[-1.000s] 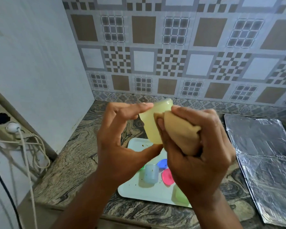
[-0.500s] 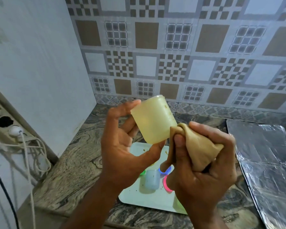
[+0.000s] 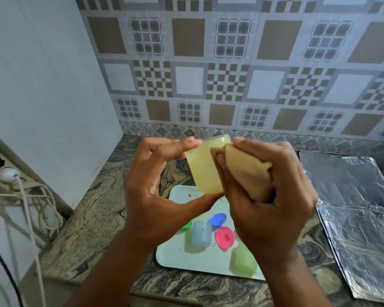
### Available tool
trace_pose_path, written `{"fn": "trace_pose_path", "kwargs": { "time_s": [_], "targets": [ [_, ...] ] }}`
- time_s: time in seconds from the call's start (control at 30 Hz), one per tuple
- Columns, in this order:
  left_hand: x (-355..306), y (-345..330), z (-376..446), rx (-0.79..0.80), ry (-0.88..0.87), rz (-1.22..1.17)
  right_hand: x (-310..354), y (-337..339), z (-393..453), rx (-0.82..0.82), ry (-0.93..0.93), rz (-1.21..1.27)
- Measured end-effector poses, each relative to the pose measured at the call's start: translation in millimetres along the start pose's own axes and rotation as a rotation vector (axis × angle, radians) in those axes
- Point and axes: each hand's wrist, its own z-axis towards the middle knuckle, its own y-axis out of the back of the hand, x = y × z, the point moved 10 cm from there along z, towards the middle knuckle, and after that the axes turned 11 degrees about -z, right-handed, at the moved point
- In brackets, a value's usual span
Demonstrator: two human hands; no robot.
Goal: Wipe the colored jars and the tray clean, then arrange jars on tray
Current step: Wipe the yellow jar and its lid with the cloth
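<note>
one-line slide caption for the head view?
Left hand holds a yellow jar above the speckled tray while the right hand wipes it with a tan cloth.

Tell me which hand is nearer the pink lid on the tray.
Right. The right hand, gripping the cloth, hangs just above and right of the pink lid. The left hand, holding the yellow jar, is farther off to the lid's upper left.

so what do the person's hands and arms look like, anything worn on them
Both are bare: the left hand and right hand show no gloves, rings, watch or bracelets, and both forearms are uncovered down to the frame's bottom edge, with no sleeve in view. Fingernails are short and unpainted.
</note>
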Motion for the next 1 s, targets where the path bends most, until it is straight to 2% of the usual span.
{"fn": "trace_pose_path", "kwargs": {
  "time_s": [0.13,0.23,0.37,0.57,0.7,0.87,1.0],
  "targets": [
    [-1.5,0.5,-1.4,-0.008,0.002,-0.039,-27.9,-5.3,18.4,0.031,-0.213,0.068],
    [8.9,1.1,-3.8,-0.072,0.100,-0.154,-48.0,-6.0,14.5,0.026,-0.359,0.139],
    [18.8,2.4,-6.4,-0.184,0.186,-0.276,-26.5,5.9,-0.2,-0.087,-0.309,0.204],
    [12.6,-7.2,-3.9,-0.144,0.169,-0.408,-11.4,6.9,-19.8,-0.108,-0.241,0.199],
    [14.8,1.4,-2.0,-0.155,0.155,-0.287,-5.8,7.5,-15.4,-0.049,-0.134,0.136],
    [7.3,2.6,-2.8,-0.078,0.095,-0.137,3.9,11.4,-4.3,-0.019,-0.072,0.083],
    [4.3,0.8,-8.6,-0.081,0.098,-0.205,-11.2,5.5,11.6,0.015,-0.210,0.102]
  ]
}}
